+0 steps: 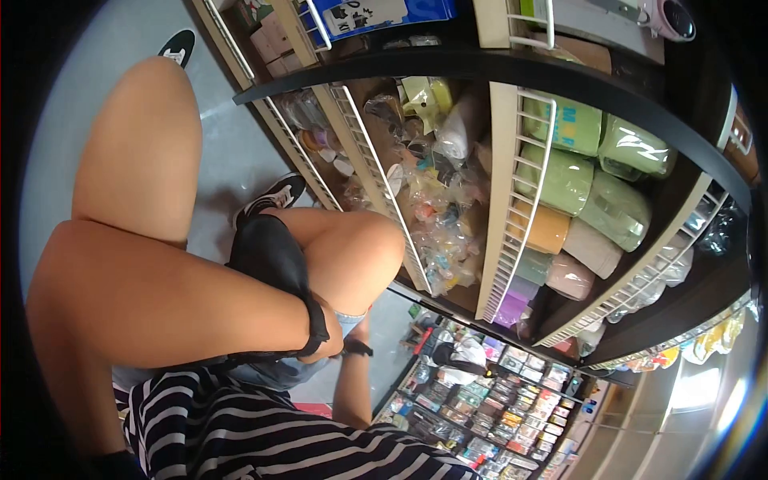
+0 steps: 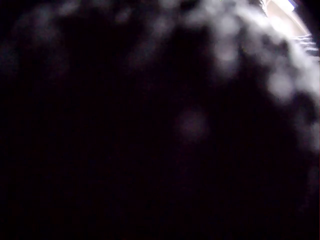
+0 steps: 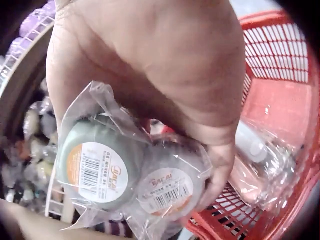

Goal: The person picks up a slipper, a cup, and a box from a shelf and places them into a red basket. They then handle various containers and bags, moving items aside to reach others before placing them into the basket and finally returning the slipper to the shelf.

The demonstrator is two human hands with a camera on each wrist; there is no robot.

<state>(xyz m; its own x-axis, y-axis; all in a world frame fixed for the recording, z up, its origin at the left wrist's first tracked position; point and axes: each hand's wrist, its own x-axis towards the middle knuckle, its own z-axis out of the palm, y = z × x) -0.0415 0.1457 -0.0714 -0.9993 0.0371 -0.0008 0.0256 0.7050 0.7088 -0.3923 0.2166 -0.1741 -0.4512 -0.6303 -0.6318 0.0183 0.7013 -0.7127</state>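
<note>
In the right wrist view, my right hand (image 3: 155,65) grips two round packages in clear plastic, a green one (image 3: 70,162) and a greyish one (image 3: 195,175), both with white labels. Beside them, a red basket (image 3: 280,105) contains a wrapped pink item (image 3: 245,185). In the head view the right hand (image 1: 362,328) is mostly behind my knee. My left forearm lies across my leg, and only part of the left hand (image 1: 330,338) shows past a black wrist strap (image 1: 316,324); its fingers are hidden. The left wrist view is nearly all dark.
Curved shelves with white wire edges (image 1: 544,172) hold plastic-wrapped green rolls (image 1: 564,180), an orange one (image 1: 544,228) and loose small packets (image 1: 440,232). Another rack (image 1: 512,392) of small packaged goods stands farther off. Grey floor (image 1: 112,72) and black shoes (image 1: 284,194) are around my legs.
</note>
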